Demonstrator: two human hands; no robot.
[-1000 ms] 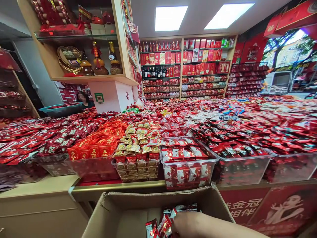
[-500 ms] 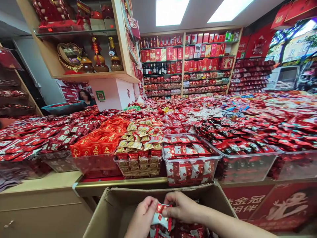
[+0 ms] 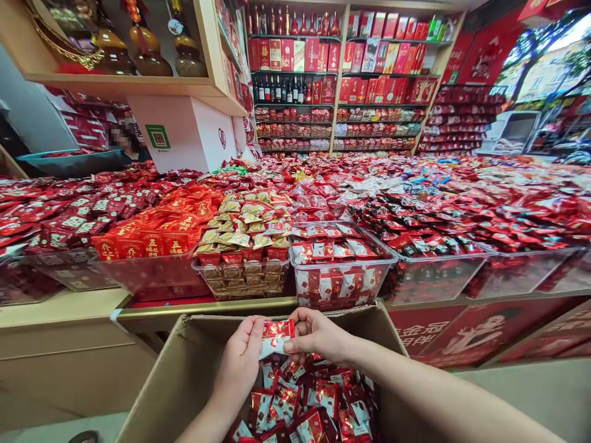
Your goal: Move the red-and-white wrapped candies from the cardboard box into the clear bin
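Note:
Between my two hands is a small red and white candy packet (image 3: 276,338), held flat by both ends. My left hand (image 3: 241,347) pinches its left end, and my right hand (image 3: 316,334) grips the right end between thumb and fingers. Both hands are over a large open cardboard box (image 3: 159,375). Many loose red and white packets (image 3: 295,400) of the same look lie jumbled inside it. Just beyond the box, a clear plastic bin (image 3: 341,267) contains similar packets standing in rows.
Clear bins heaped with wrapped sweets line the counter, among them gold durian packets (image 3: 242,246) and orange-red packets (image 3: 157,237). A wooden display cabinet (image 3: 138,86) overhangs at upper left. Shelves of bottles and boxes (image 3: 295,55) stand behind. A person (image 3: 124,141) is partly visible at back left.
My view has tilted down, showing more of the box's contents. Both hands have lifted slightly with the packet, which now lies flatter and more fully visible between them.

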